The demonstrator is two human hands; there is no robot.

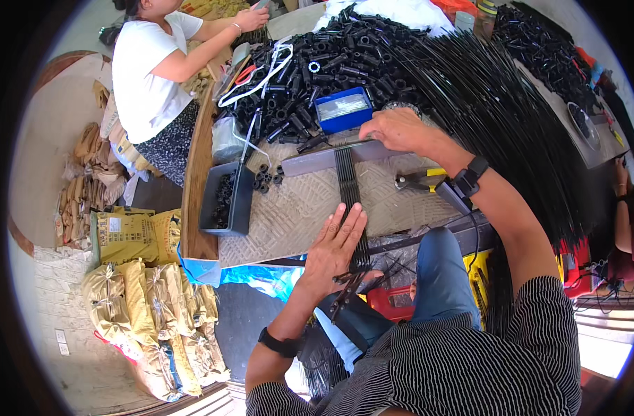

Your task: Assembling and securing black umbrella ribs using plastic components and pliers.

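At the far left, gold-coloured wrapped bundles [154, 326] are stacked on the floor, and beyond them a co-worker in a white shirt [145, 76] is seen. On the bench [282, 225], a dark grey bin [238, 201] is filled with small black parts, and a few black rings [265, 179] are left just beside it. The left hand [334, 239] is laid palm down with its fingers extended and nearly straight, pointed toward the far side of the bench; its forearm is brought up from the lower edge. Under these fingers a flat row of thin black rods [348, 182] is covered; whether it is gripped or only pressed cannot be told. The far ends of the rods are set at a grey bar [310, 161], which is laid crosswise on the bench. Behind it a blue box [343, 111] is placed against heaped black plastic tubes [358, 59]. The right hand [395, 130] is held at the bar's right part, knuckles up, fingers bent and wrist raised; whether the bar is pinched cannot be told. Below its forearm, yellow-handled pliers [421, 180] are laid. Farther right, long black rods [511, 111] are massed.
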